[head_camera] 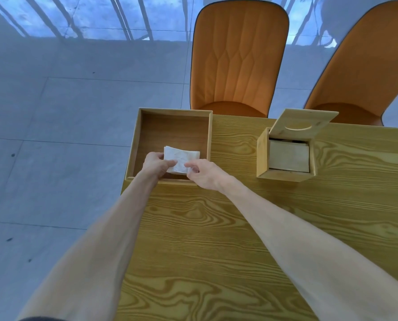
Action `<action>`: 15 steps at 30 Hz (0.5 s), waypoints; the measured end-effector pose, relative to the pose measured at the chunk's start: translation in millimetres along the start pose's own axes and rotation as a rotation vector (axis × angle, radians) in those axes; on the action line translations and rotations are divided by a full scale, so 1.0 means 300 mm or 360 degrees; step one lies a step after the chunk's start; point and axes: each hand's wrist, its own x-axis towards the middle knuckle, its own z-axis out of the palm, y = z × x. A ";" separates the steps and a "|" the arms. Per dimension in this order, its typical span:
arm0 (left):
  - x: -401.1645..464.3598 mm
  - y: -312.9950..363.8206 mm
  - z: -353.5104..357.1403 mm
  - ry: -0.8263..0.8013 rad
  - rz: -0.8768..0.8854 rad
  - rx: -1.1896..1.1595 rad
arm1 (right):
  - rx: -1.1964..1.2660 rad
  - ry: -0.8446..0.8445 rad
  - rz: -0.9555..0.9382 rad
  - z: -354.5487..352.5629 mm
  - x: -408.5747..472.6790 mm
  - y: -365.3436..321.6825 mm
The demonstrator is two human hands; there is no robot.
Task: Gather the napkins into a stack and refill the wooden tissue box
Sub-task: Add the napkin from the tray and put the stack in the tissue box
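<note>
Both hands over open tray (207, 135): left grip (155, 164) and right grip (203, 173) pinching napkin stack (181, 158). Tissue box (263, 154) lid up, on counter (216, 228).

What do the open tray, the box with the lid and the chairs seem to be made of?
Tray: light wood, matte, faint grain. Box and its raised lid: similar pale wood, perhaps bamboo. Chairs: orange padded covering with stitched seams, probably leather or imitation.

Two bare forearms, no sleeves, left hand (155, 164), right hand (205, 173)
</note>
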 end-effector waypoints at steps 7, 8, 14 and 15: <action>-0.019 -0.018 -0.044 -0.0119 0.0243 0.0047 | -0.0249 0.0691 -0.0149 -0.001 -0.007 0.007; -0.019 -0.025 -0.054 -0.0137 0.0268 0.0035 | -0.0270 0.0806 -0.0162 -0.002 -0.005 0.004; -0.027 -0.062 -0.082 -0.0240 0.0436 0.0005 | -0.0274 0.0758 -0.0253 -0.016 0.009 -0.005; -0.031 -0.064 -0.082 -0.0233 0.0465 0.0020 | -0.0313 0.0766 -0.0261 -0.015 0.008 -0.002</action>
